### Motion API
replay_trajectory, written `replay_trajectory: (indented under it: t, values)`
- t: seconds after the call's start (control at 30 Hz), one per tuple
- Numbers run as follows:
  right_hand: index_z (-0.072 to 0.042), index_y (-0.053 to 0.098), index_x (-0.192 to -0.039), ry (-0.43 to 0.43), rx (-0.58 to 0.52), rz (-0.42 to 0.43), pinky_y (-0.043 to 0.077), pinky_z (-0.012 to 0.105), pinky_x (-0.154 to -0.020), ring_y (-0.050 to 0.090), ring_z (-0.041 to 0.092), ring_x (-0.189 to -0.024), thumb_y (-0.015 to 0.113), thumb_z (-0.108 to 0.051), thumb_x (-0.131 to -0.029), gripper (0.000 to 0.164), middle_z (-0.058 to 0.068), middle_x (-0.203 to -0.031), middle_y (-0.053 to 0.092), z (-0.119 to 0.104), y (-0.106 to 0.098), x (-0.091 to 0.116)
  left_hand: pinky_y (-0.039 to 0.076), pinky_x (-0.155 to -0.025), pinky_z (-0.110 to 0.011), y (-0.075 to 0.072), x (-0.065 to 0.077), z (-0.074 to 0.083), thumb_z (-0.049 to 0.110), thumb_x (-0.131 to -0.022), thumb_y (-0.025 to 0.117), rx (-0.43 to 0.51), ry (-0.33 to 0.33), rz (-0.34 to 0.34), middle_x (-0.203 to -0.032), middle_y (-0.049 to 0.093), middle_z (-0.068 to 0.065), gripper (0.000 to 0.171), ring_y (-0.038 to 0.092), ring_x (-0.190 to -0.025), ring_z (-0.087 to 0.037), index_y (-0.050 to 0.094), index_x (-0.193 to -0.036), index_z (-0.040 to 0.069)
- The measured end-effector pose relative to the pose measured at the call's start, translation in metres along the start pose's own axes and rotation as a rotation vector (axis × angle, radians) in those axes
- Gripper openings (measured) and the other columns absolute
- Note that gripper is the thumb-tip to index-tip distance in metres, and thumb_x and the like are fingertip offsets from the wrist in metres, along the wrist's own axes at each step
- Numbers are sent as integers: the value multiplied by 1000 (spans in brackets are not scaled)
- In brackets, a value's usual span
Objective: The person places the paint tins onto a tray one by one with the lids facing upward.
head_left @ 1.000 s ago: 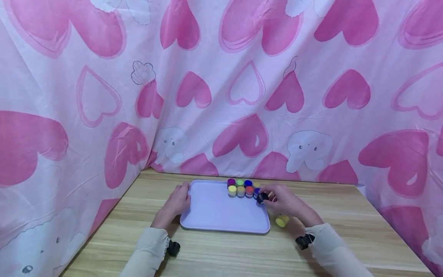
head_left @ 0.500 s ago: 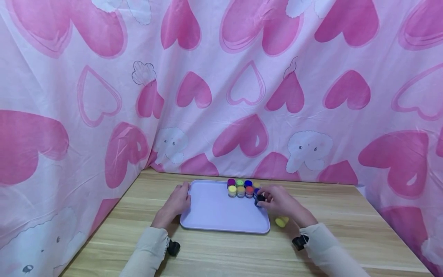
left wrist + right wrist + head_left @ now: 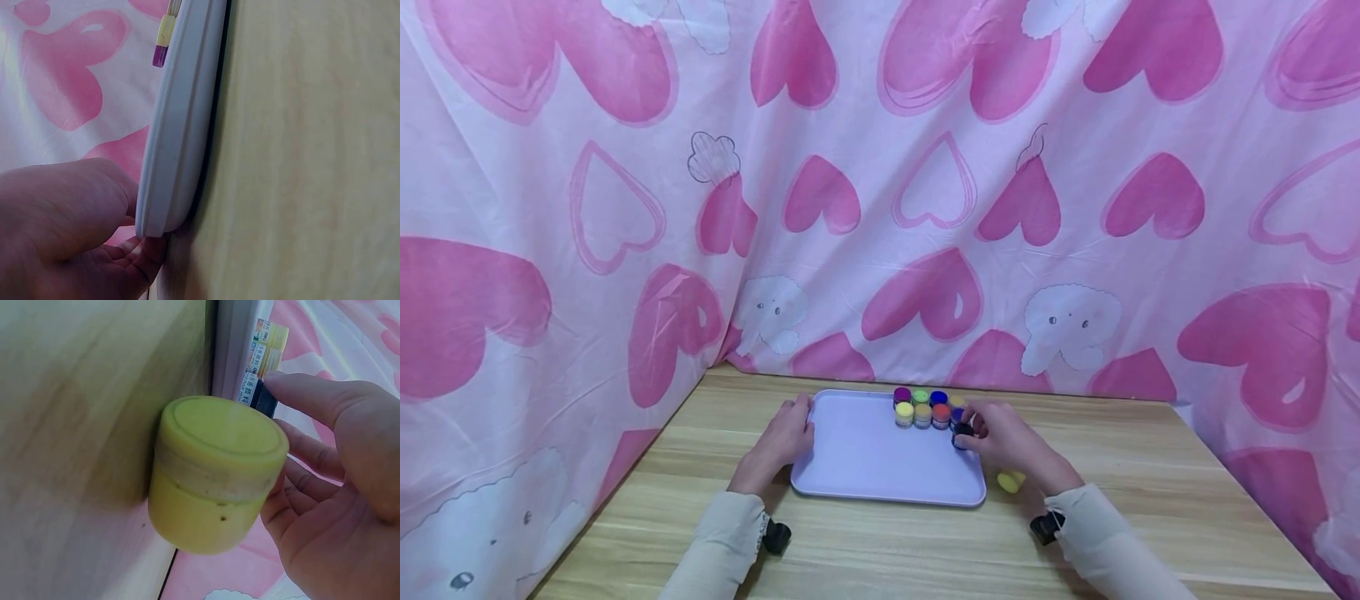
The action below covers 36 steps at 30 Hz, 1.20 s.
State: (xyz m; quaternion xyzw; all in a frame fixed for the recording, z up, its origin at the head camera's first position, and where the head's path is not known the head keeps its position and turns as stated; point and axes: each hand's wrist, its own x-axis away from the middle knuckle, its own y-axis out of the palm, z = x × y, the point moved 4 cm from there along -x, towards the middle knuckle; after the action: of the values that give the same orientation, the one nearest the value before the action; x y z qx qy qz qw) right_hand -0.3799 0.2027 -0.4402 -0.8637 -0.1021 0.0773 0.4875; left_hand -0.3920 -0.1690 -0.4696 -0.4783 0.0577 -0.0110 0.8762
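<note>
My left hand (image 3: 781, 437) grips the left rim of a pale lilac tray (image 3: 872, 462); the left wrist view shows the thumb above the rim and fingers beneath its edge (image 3: 159, 187). With thumb and fingers, my right hand (image 3: 1015, 437) pinches a small black-lidded paint jar (image 3: 959, 437) at the tray's right side. That jar stands upright, just in front of a dark blue paint jar (image 3: 957, 415). On the table right of the tray, a yellow paint jar (image 3: 215, 481) lies on its side, below the right hand.
Two rows of small paint jars occupy the tray's back right, among them a purple jar (image 3: 902, 398), a green jar (image 3: 921, 397) and a red jar (image 3: 941, 416). The wooden table (image 3: 865, 550) meets a pink heart-patterned curtain (image 3: 917, 283) behind.
My right hand has moved slightly left with the black-lidded jar, which has gone from tilted to upright by the dark blue jar. The left hand stays on the tray's rim.
</note>
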Motion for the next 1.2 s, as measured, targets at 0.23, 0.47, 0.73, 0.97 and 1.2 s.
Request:
replay_trajectory:
  t: [0.23,0.47,0.73,0.97,1.2]
  values:
    - [-17,74,-115,4,-2,3,62,28,-74,64,16,-85,88,-26,-93,27,-2,-93,70,4,1,0,57,-111,-56,-1,1,1,5,-106,61,9,-3,3,-129,62,-27,35,65,-116,-36,54,-140,-4]
    - [-21,74,-110,14,-3,-11,60,29,-73,63,18,-85,87,-31,-93,23,-2,-93,69,8,-3,4,56,-113,-56,1,1,0,5,-107,60,17,-14,-11,-131,61,-26,36,65,-117,-35,53,-142,-4]
    - [-17,75,-111,4,-25,-46,58,26,-71,62,17,-85,85,-28,-96,21,-1,-93,69,18,-11,14,56,-113,-56,1,0,0,5,-107,59,14,-12,-6,-131,61,-26,36,65,-119,-36,53,-141,-3]
    - [-21,77,-104,-14,11,-102,57,25,-66,62,16,-81,83,-28,-97,12,-5,-89,69,24,-18,30,56,-113,-56,0,0,1,5,-107,60,12,-8,1,-130,62,-27,35,64,-118,-36,54,-140,-3]
    - [-22,78,-107,-103,-4,-155,55,24,-67,62,15,-84,80,-33,-99,13,-7,-90,69,33,-22,42,56,-113,-56,0,2,1,6,-107,60,13,-14,-4,-131,61,-27,36,64,-119,-37,53,-141,-3]
